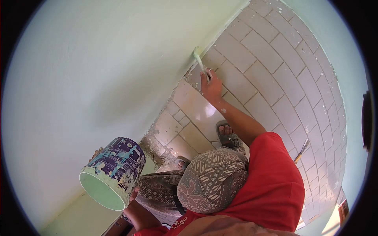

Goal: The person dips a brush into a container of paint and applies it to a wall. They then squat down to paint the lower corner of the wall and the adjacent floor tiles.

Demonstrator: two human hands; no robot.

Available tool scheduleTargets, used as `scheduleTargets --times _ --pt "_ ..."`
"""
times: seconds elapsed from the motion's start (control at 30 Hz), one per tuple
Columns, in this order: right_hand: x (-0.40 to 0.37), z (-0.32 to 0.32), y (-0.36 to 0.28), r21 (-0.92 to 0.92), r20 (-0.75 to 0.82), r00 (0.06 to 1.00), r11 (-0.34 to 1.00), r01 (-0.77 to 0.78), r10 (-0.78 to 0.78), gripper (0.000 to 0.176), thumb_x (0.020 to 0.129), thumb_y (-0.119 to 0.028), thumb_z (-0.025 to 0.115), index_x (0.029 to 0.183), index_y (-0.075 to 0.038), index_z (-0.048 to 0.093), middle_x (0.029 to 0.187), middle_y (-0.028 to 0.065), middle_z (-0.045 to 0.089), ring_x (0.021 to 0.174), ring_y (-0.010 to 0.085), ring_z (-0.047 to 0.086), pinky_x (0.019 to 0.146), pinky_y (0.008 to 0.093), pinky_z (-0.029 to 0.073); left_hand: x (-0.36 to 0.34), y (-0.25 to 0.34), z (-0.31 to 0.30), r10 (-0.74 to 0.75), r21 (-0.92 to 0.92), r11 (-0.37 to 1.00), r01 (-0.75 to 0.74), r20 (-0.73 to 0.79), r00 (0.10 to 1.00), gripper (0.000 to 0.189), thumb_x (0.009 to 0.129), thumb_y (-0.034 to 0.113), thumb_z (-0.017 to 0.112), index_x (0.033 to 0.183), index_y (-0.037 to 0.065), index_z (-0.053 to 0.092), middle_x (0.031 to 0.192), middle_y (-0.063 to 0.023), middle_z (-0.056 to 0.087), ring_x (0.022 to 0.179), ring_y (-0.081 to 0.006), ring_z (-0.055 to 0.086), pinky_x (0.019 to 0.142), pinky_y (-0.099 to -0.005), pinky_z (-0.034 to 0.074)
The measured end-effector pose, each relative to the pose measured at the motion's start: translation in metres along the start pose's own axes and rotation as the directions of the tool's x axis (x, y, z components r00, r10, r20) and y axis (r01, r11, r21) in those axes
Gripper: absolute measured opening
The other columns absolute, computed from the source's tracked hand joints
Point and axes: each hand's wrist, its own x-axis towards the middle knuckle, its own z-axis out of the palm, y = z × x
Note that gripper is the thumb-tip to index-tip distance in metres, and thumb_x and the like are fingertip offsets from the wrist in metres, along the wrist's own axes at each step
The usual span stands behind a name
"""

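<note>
My right hand [212,84] is closed round the handle of a paintbrush [199,59]. The brush's pale green bristles touch the base of the light green wall [98,59], where it meets the tiled floor [236,55]. At the lower left, my left hand [134,193] holds a purple, paint-splattered bucket [118,161] from behind and below. Its fingers show at both sides of the bucket. The bucket is tilted, and its open mouth shows a pale green inside.
A second brush [302,151] with a yellow handle lies on the tiles at the right. My sandalled foot [226,131] stands on the floor beside my patterned trouser leg. Rough, broken floor [151,147] runs along the wall. Another pale green wall [350,70] rises at the right.
</note>
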Motion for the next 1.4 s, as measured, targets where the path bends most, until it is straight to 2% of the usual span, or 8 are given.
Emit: scheduleTargets --times 0.23,0.43,0.63,1.0,1.07,1.17,1.33,1.4 --pt "-0.088 -0.01 -0.013 0.141 0.7 0.693 0.984 0.106 -0.175 0.025 0.092 -0.029 0.069 0.103 -0.007 0.07 0.097 0.0186 0.072 0.086 0.0393 0.069 0.077 0.0463 0.055 0.027 -0.006 0.014 -0.051 -0.014 0.999 0.051 0.017 0.999 0.097 0.078 0.043 0.084 0.15 0.0 0.034 0.142 -0.0133 0.05 0.128 -0.0292 0.05 0.107 -0.0453 0.043" --pt "0.057 -0.058 0.022 -0.145 0.535 0.843 0.978 0.151 -0.051 0.027 0.093 -0.033 0.07 0.106 -0.011 0.075 0.067 0.0169 0.063 0.053 0.0269 0.059 0.053 0.0368 0.047 0.057 -0.03 0.012 -0.132 -0.008 0.991 0.132 0.004 0.991 0.096 0.078 0.044 0.083 0.149 0.0 0.034 0.142 -0.0135 0.05 0.128 -0.0293 0.05 0.107 -0.0453 0.043" --pt "0.084 -0.076 0.046 -0.268 -0.247 0.969 0.961 -0.066 -0.003 0.033 0.096 -0.031 0.065 0.113 -0.002 0.063 0.073 0.0195 0.067 0.063 0.0364 0.066 0.06 0.0447 0.05 -0.05 0.067 0.055 -0.168 -0.111 0.98 0.166 -0.01 0.986 0.096 0.079 0.045 0.082 0.149 0.0 0.035 0.142 -0.0136 0.05 0.128 -0.0293 0.05 0.108 -0.0453 0.043" --pt "-0.151 0.033 0.027 -0.204 0.441 0.88 0.975 -0.092 0.176 0.028 0.097 -0.028 0.062 0.111 -0.004 0.06 0.088 0.0268 0.068 0.082 0.0464 0.067 0.073 0.054 0.052 0.017 0.001 0.057 -0.14 -0.22 0.965 0.145 0.038 0.989 0.095 0.081 0.046 0.081 0.149 0.0 0.035 0.142 -0.0138 0.05 0.128 -0.0294 0.05 0.108 -0.0452 0.042" --pt "-0.162 0.028 0.022 0.002 0.813 0.574 0.986 0.168 -0.1 0.029 0.096 -0.031 0.063 0.114 -0.008 0.063 0.093 0.0235 0.07 0.086 0.0432 0.068 0.077 0.0522 0.053 0.048 -0.011 0.067 -0.141 -0.226 0.963 0.146 0.038 0.989 0.095 0.081 0.047 0.08 0.149 -0.001 0.035 0.142 -0.0139 0.05 0.129 -0.0294 0.05 0.108 -0.0452 0.042" --pt "-0.139 0.035 0.025 -0.062 0.831 0.551 0.971 0.232 -0.078 0.03 0.096 -0.034 0.064 0.115 -0.012 0.066 0.098 0.02 0.071 0.089 0.0415 0.068 0.08 0.0511 0.053 0.05 -0.012 0.072 -0.118 -0.005 0.993 0.118 -0.042 0.992 0.091 0.087 0.057 0.069 0.147 -0.003 0.037 0.144 -0.0157 0.051 0.13 -0.0304 0.051 0.11 -0.0456 0.041" --pt "0.004 -0.024 0.05 -0.295 0.569 0.821 0.92 0.259 -0.049 0.031 0.095 -0.035 0.07 0.109 -0.008 0.072 0.074 0.0172 0.068 0.06 0.0309 0.065 0.061 0.0392 0.051 0.032 -0.019 0.058 -0.18 0.083 0.979 0.184 -0.051 0.982 0.084 0.088 0.05 0.071 0.148 0.001 0.038 0.146 -0.0152 0.049 0.133 -0.0318 0.049 0.114 -0.0491 0.037" --pt "0.033 -0.041 0.081 -0.289 0.381 0.908 0.91 0.296 -0.175 0.033 0.095 -0.033 0.069 0.11 -0.003 0.071 0.086 0.0176 0.073 0.067 0.0304 0.067 0.065 0.038 0.052 0.023 -0.016 0.066 -0.194 -0.324 0.938 0.123 -0.195 0.962 0.083 0.084 0.037 0.079 0.149 0.005 0.039 0.146 -0.0133 0.049 0.134 -0.0335 0.047 0.115 -0.0549 0.035"
